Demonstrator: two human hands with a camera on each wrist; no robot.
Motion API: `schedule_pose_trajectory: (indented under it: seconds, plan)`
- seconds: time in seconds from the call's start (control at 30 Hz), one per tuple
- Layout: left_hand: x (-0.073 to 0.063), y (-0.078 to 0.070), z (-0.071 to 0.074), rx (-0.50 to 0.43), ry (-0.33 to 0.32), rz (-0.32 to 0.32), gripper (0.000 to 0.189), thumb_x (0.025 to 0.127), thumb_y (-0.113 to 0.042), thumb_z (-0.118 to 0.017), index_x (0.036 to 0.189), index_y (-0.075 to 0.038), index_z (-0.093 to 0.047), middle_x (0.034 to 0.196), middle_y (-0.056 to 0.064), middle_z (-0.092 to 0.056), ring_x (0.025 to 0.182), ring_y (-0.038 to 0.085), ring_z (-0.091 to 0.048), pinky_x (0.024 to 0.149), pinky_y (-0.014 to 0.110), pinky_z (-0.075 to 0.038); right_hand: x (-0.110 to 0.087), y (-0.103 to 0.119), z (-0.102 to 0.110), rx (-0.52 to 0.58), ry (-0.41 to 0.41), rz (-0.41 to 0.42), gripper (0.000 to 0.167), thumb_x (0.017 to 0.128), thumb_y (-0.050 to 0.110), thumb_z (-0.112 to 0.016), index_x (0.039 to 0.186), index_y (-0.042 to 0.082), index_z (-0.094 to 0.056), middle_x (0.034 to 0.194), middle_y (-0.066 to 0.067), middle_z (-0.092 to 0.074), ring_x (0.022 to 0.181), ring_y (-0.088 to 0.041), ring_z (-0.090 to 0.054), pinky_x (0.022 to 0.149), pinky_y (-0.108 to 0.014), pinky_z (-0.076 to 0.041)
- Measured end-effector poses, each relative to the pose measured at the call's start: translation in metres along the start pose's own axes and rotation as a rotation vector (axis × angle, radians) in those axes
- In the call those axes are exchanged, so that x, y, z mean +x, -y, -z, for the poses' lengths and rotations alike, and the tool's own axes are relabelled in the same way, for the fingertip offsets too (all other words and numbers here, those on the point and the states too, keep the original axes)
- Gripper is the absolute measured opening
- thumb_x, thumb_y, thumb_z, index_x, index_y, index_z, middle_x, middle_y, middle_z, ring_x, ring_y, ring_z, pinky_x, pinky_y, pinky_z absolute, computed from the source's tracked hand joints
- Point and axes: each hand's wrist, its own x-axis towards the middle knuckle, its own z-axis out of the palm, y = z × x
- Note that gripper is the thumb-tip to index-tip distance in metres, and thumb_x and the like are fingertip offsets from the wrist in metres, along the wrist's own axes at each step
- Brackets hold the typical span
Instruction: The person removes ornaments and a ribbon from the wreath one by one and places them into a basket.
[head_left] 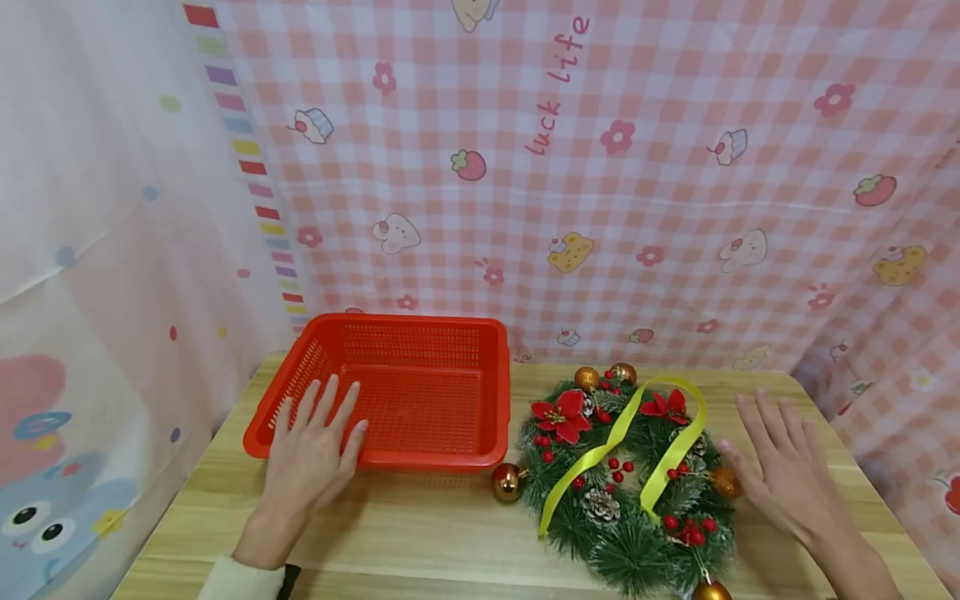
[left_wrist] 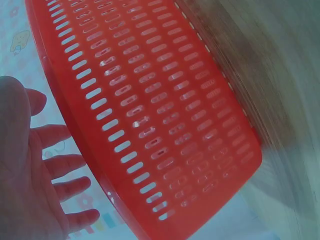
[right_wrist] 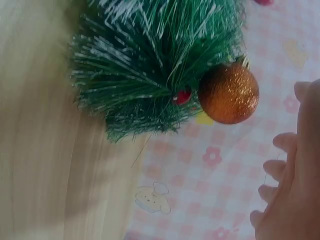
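Note:
A red plastic basket with slotted sides stands at the back left of the wooden table. My left hand, its fingers spread, is over the front rim of the basket; whether it touches the rim I cannot tell. To the right lies a green Christmas wreath with red flowers, berries, pinecones and golden baubles. A loose yellow ribbon lies draped across it. Beside the wreath's right edge is my right hand, fingers straight and holding nothing. The right wrist view shows that hand apart from an orange-gold bauble.
The wooden table bears the basket and wreath. A pink checked curtain hangs behind it, and a white patterned cloth hangs at the left. One shiny bauble sticks out from the wreath toward the basket.

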Motion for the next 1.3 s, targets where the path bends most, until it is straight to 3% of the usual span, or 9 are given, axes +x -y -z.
schedule_pose_trajectory:
  seconds: [0.2,0.43,0.63,0.93,1.17,1.3]
  plan:
    - [0.001,-0.003,-0.003,0.002,0.003,-0.012,0.053,0.099,-0.035,-0.051,0.146,-0.012,-0.050,0.151,0.020,-0.044,0.137,0.043,-0.039,0.108,0.065,-0.027,-0.002,0.014,-0.004,0.054,0.017,0.105,0.072,0.101,0.027,-0.057,0.160,0.014,-0.017,0.164,-0.019,-0.012,0.152,-0.036,0.001,0.119,-0.054,0.009]
    - [0.001,-0.006,-0.006,-0.028,0.062,-0.002,0.052,0.101,-0.035,-0.048,0.147,-0.012,-0.048,0.151,0.020,-0.043,0.138,0.042,-0.037,0.110,0.065,-0.025,-0.008,0.038,-0.017,0.078,0.038,0.218,0.077,0.093,0.028,-0.068,0.158,0.017,-0.027,0.164,-0.011,-0.020,0.153,-0.023,-0.004,0.121,-0.034,0.008]
    - [0.000,-0.010,-0.012,-0.053,0.088,-0.003,0.051,0.103,-0.036,-0.046,0.148,-0.012,-0.048,0.150,0.020,-0.044,0.138,0.042,-0.039,0.110,0.065,-0.026,-0.011,0.057,-0.032,0.056,0.084,0.325,0.079,0.088,0.036,-0.073,0.155,0.021,-0.034,0.163,-0.003,-0.024,0.153,-0.011,-0.002,0.119,-0.025,0.008]
    - [-0.004,-0.011,-0.021,-0.106,0.113,0.021,0.048,0.105,-0.036,-0.041,0.146,-0.013,-0.050,0.150,0.019,-0.046,0.136,0.042,-0.042,0.108,0.066,-0.027,-0.018,0.073,-0.048,0.046,0.163,0.359,0.076,0.086,0.054,-0.070,0.151,0.026,-0.043,0.156,-0.002,-0.039,0.148,-0.020,-0.024,0.118,-0.021,0.010]
    - [-0.006,-0.010,-0.027,-0.100,0.093,0.024,0.046,0.105,-0.035,-0.040,0.145,-0.014,-0.053,0.146,0.017,-0.051,0.132,0.041,-0.047,0.103,0.064,-0.034,-0.021,0.075,-0.055,-0.048,0.184,0.383,0.091,0.078,0.073,-0.065,0.154,0.031,-0.037,0.153,-0.006,-0.044,0.135,-0.034,-0.045,0.116,-0.024,0.016]
    - [-0.007,-0.009,-0.031,-0.103,0.044,0.009,0.045,0.104,-0.033,-0.043,0.142,-0.014,-0.055,0.141,0.017,-0.056,0.125,0.040,-0.053,0.098,0.060,-0.040,-0.017,0.073,-0.061,-0.079,0.153,0.419,0.097,0.075,0.078,-0.063,0.154,0.027,-0.038,0.151,-0.007,-0.047,0.133,-0.031,-0.048,0.119,-0.034,0.004]
